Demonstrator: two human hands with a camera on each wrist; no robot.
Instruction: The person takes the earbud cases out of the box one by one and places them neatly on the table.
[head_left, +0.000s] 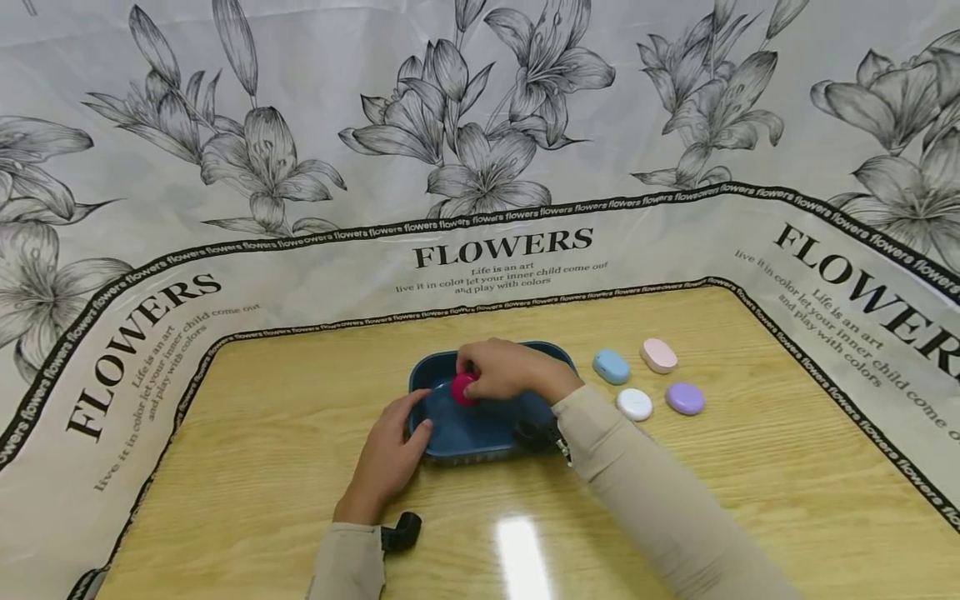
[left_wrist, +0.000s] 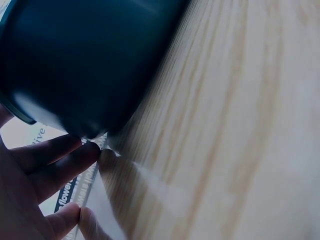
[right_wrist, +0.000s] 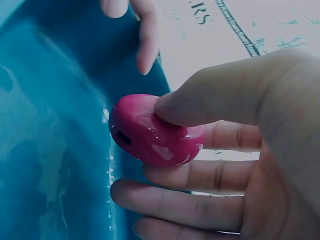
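Observation:
A glossy magenta earbud case, oval with a small dark port slot in its side, is pinched between the thumb and fingers of my right hand. It is held within a dark blue plastic basin, over its left part. At the basin's left end my left hand holds the rim. Its thumb and index finger reach over the edge, while other fingers lie along the outer wall in the left wrist view. My right forearm and wrist cover part of the basin's right side.
Right of the basin lie several similar oval cases: blue, pale pink, white and purple. They rest on a wood-grain table. Flower-printed cloth stands around its back and sides.

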